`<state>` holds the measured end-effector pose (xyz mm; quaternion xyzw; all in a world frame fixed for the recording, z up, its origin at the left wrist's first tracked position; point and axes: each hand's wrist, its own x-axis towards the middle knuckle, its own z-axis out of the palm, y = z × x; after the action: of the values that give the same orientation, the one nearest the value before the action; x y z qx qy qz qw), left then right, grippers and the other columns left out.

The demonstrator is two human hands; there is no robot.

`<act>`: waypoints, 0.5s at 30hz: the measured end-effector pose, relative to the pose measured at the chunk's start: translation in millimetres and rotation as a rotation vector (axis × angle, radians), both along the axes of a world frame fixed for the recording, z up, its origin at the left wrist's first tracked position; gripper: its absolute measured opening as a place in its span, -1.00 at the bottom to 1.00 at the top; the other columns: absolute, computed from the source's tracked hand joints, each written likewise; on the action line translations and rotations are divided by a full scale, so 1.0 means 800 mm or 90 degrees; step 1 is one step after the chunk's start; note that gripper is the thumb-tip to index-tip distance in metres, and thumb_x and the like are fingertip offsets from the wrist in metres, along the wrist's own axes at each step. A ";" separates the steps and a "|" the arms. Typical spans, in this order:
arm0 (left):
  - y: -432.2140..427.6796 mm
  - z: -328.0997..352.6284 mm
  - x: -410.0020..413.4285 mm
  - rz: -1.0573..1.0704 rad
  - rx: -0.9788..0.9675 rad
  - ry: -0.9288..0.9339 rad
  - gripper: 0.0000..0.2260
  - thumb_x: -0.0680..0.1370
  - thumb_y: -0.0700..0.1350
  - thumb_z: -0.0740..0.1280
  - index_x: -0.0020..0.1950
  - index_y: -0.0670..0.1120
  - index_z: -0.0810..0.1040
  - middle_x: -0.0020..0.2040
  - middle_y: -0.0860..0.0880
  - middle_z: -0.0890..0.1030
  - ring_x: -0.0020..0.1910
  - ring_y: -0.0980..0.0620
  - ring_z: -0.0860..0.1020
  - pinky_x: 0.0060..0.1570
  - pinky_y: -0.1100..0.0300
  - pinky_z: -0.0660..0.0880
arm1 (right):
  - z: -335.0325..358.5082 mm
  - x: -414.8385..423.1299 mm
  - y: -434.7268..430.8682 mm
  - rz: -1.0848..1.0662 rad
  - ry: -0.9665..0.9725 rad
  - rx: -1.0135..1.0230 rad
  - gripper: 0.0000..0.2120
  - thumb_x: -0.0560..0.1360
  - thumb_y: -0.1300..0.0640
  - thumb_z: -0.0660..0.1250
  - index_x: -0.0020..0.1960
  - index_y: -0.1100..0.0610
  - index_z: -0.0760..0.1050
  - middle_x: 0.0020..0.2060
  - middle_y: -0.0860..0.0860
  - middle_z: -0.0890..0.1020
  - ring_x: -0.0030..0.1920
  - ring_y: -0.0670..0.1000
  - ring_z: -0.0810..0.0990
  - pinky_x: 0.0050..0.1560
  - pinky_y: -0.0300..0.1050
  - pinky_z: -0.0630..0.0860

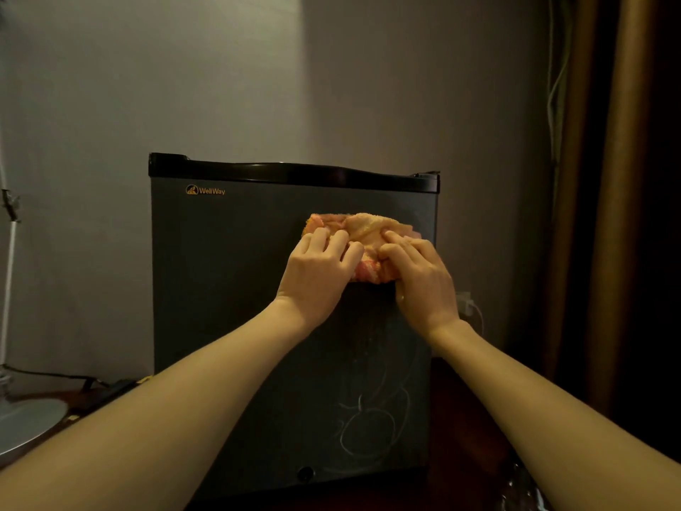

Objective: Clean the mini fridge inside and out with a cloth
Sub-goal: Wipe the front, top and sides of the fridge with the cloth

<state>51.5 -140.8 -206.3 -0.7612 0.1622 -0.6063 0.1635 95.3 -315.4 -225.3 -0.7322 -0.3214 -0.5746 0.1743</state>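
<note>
A dark grey mini fridge (228, 289) with a black top trim stands in front of me, its door closed. A crumpled orange and pink cloth (363, 230) is pressed flat against the upper right of the door. My left hand (317, 274) lies on the cloth's left side with fingers curled over it. My right hand (420, 278) presses the cloth's right side. Faint whitish smear marks (372, 418) curl over the lower right of the door.
A white lamp base (25, 422) and its pole stand at the left on a dark wooden surface, with a black cable (55, 376) beside it. A white plug and cord (470, 307) sit right of the fridge. A brown curtain (622, 215) hangs at the right.
</note>
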 end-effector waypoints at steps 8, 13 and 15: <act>-0.004 -0.034 -0.002 -0.012 0.020 0.008 -0.83 0.47 -0.19 0.28 0.01 -0.15 0.58 -0.05 -0.18 0.63 -0.12 -0.18 0.59 -0.16 0.00 0.57 | -0.035 0.000 -0.010 -0.031 0.029 -0.014 -0.59 0.39 0.36 0.42 0.20 0.11 0.51 0.24 0.12 0.55 0.25 0.22 0.48 0.05 0.22 0.56; -0.005 -0.055 -0.002 -0.012 0.036 0.031 -0.81 0.43 -0.16 0.44 0.03 -0.13 0.59 -0.03 -0.17 0.63 -0.12 -0.15 0.60 -0.17 0.02 0.57 | -0.059 -0.002 -0.011 -0.058 0.033 -0.016 -0.52 0.33 0.38 0.46 0.19 0.08 0.51 0.23 0.10 0.56 0.22 0.20 0.50 0.01 0.19 0.58; -0.005 -0.062 -0.002 -0.010 0.037 0.035 -0.80 0.42 -0.16 0.44 0.03 -0.13 0.59 -0.03 -0.16 0.63 -0.12 -0.15 0.60 -0.17 0.03 0.57 | -0.067 -0.004 -0.010 -0.065 0.039 -0.010 -0.52 0.33 0.37 0.47 0.19 0.09 0.51 0.23 0.10 0.55 0.22 0.20 0.51 0.01 0.19 0.59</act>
<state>49.8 -145.0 -255.6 -0.7714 0.1901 -0.5813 0.1758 92.0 -323.8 -279.0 -0.7663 -0.2826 -0.5574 0.1492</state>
